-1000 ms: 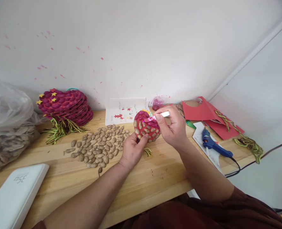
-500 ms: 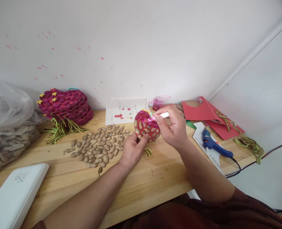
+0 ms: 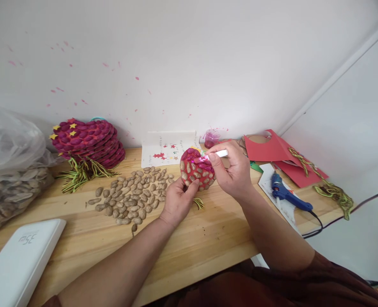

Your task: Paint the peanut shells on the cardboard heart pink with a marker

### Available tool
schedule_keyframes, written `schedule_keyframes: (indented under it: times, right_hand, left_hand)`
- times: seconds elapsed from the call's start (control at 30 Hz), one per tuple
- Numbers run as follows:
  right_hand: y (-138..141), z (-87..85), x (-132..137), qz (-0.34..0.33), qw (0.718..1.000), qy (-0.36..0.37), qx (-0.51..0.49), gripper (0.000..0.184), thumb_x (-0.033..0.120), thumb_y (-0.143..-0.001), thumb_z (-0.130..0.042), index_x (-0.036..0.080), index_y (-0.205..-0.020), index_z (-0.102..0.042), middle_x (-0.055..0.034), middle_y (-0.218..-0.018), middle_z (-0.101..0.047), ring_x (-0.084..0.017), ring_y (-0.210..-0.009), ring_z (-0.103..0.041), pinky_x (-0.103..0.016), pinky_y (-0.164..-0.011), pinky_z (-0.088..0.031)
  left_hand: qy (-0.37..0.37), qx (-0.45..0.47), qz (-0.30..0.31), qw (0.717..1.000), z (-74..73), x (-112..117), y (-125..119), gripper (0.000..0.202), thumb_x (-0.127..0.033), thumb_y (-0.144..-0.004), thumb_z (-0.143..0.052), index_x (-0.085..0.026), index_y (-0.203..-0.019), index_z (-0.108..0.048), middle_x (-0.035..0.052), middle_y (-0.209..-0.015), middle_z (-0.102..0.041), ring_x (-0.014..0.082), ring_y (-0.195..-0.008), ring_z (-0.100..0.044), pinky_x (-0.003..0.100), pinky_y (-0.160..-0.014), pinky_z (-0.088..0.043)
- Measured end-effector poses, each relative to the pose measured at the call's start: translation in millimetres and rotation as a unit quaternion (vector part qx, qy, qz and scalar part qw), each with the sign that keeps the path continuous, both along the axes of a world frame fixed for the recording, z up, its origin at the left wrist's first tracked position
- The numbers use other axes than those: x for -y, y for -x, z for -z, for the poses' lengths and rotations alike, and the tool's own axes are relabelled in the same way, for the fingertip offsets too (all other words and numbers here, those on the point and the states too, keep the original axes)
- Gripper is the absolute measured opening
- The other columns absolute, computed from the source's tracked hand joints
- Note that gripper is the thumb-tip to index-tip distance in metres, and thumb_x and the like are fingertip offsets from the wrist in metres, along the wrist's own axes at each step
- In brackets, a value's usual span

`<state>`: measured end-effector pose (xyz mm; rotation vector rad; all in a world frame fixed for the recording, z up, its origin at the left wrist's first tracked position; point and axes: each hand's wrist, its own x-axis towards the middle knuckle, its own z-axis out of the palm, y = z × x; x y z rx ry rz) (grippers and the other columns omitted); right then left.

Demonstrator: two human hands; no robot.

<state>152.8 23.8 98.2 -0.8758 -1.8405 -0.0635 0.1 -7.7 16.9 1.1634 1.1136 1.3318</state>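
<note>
My left hand (image 3: 181,197) grips the lower left edge of a round red disc covered with peanuts (image 3: 193,172), thumb on its face. The peanuts along the disc's upper part are painted magenta; those lower down keep their bare tan shells. Between the thumb and fingers of my right hand (image 3: 232,168) is a white-handled paintbrush (image 3: 221,154), its pink-stained tip at the disc's painted area. Yellow-green yarn strands (image 3: 199,204) hang below the disc. Behind it, against the wall, stands a small cup of magenta paint (image 3: 212,138).
Loose peanuts (image 3: 134,194) lie left of my hands, with a bag of peanuts (image 3: 12,187) and a white power bank (image 3: 25,258) beyond. Finished-looking magenta discs (image 3: 89,140) are stacked at the back. A blue glue gun (image 3: 289,197), red card (image 3: 268,147) and yarn (image 3: 334,192) lie right.
My right hand and the paintbrush have shifted very slightly to the right. My left hand and the disc have stayed in place.
</note>
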Motion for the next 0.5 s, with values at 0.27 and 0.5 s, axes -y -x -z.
schedule_keyframes:
  times: [0.27, 0.5]
  right_hand:
    - [-0.4, -0.6, 0.9, 0.000, 1.000, 0.005, 0.003, 0.010, 0.027, -0.099, -0.060, 0.024, -0.093, -0.067, -0.0032, -0.088, -0.075, -0.020, -0.084, -0.066, -0.041, -0.084, -0.050]
    - [-2.3, 0.2, -0.3, 0.013, 1.000, 0.004, 0.009, 0.009, 0.026, -0.098, -0.060, 0.023, -0.092, -0.066, -0.0032, -0.086, -0.074, -0.021, -0.083, -0.065, -0.041, -0.082, -0.049]
  left_hand:
    - [0.007, -0.002, 0.001, 1.000, -3.2, 1.1, 0.7, 0.032, -0.045, -0.080, -0.072, -0.022, -0.063, -0.056, -0.0053, -0.052, -0.049, 0.0146, -0.058, -0.050, 0.026, -0.063, -0.044]
    - [0.018, 0.005, 0.002, 1.000, -1.2, 0.3, 1.2, 0.033, -0.047, -0.082, -0.071, -0.021, -0.066, -0.057, -0.0051, -0.053, -0.050, 0.0144, -0.058, -0.049, 0.026, -0.063, -0.044]
